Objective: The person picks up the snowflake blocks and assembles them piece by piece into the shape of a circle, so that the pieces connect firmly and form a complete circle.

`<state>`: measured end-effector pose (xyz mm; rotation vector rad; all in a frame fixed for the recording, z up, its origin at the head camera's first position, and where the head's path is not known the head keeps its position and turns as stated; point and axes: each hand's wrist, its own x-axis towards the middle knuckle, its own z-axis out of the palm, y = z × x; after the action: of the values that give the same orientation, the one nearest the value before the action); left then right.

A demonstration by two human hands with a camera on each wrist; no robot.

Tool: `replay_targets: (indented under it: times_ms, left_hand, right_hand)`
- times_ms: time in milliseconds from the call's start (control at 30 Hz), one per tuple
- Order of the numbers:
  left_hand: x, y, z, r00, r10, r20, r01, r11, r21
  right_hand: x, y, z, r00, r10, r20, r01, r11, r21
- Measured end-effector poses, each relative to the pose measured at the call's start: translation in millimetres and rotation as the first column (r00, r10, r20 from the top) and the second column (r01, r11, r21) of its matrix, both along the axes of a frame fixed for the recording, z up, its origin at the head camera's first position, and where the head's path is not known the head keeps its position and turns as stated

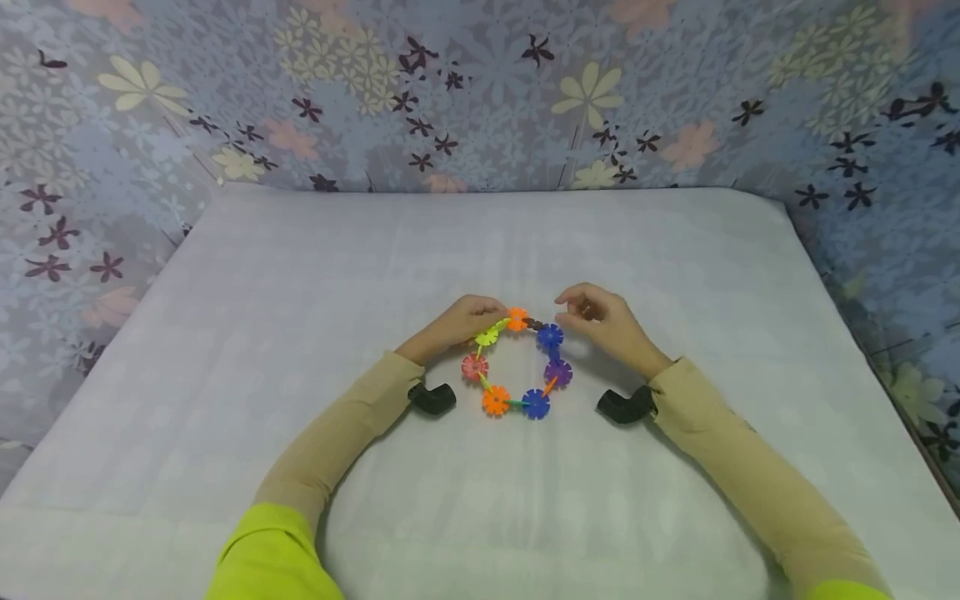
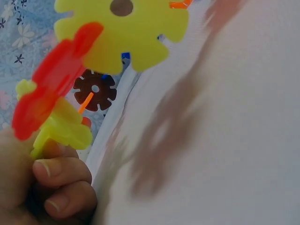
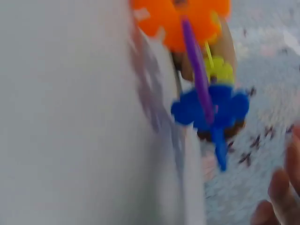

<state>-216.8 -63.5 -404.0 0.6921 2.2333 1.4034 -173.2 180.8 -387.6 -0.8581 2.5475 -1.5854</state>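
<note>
Several notched, flower-shaped plastic discs are linked into a closed ring above the table. My left hand [image 1: 467, 320] pinches a yellow disc [image 2: 63, 131] at the ring's upper left. In the left wrist view, a red disc [image 2: 51, 82] and a larger yellow disc [image 2: 126, 33] stand close to the fingers, with a brown disc [image 2: 105, 96] beyond. My right hand [image 1: 606, 318] is at the upper right, its fingers bent loosely and thumb apart, holding nothing. Nearest to it is a blue disc [image 1: 550, 337]. An orange disc [image 1: 517, 318] tops the ring; a purple disc [image 1: 558, 373] is at its right.
The table [image 1: 300, 267] has a white cloth and ends at a back edge. Behind it hangs a flower-patterned cloth [image 1: 495, 100]. Black curved pieces [image 1: 628, 406] stick out at both cuffs. The ring casts a shadow on the cloth in the left wrist view.
</note>
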Motion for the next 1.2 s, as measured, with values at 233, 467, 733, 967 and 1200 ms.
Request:
replay_targets:
  times_ms: [233,467,733,967,1200]
  left_hand:
    - [-0.4,-0.5,0.6,1.000,0.002,0.009,-0.002,1.000,-0.007]
    - [0.7,-2.8,0.7,1.000,0.023,0.004,-0.023,1.000,0.019]
    - [1.3,-0.6,2.0,0.991,0.126,0.054,-0.128,0.991,0.036]
    - [2.4,-1.2,0.9,0.973,0.203,0.110,-0.214,0.972,0.097]
    - [3.2,-0.4,0.5,0.933,0.350,0.086,-0.359,0.924,0.130]
  right_hand:
    - [26.2,-12,1.1,0.860,0.367,-0.355,-0.207,0.886,0.415]
    - [29.3,-20,0.6,0.762,0.433,-0.482,-0.176,0.855,0.488]
    - [25.2,-14,0.0,0.760,0.398,-0.514,-0.163,0.882,0.443]
    - [18.0,-3,-2.8,0.812,0.270,-0.518,-0.052,0.917,0.396]
    - [4.8,9,-11.1,0.795,0.208,-0.569,-0.012,0.945,0.328]
